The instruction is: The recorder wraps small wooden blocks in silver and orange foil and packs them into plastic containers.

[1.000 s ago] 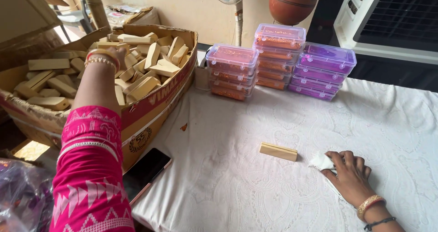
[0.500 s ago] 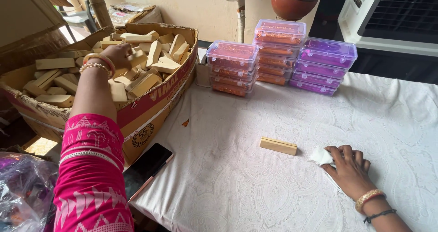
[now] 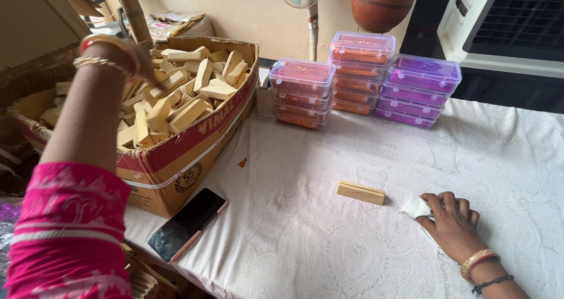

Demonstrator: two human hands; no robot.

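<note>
fingers (image 3: 442, 202) of right hand (image 3: 453, 224) lie flat and spread, pinning a small white cloth pad (image 3: 416, 206) on the worktop (image 3: 329, 240); nothing gripped. left hand (image 3: 136, 53) is down in the cardboard box (image 3: 194, 152) among pale wooden blocks (image 3: 176, 108), fingers hidden behind wrist and bangles, so can't tell the grip. one block (image 3: 361, 192) lies just beside the pad. best to lift one block by its long sides, others loose and tilted. blocks smooth, rectangular, worktop cloth white w/ embossed lace; phone (image 3: 187, 224) glossy, near box.

head view, looking down, table (image 3: 352, 258) close
</note>
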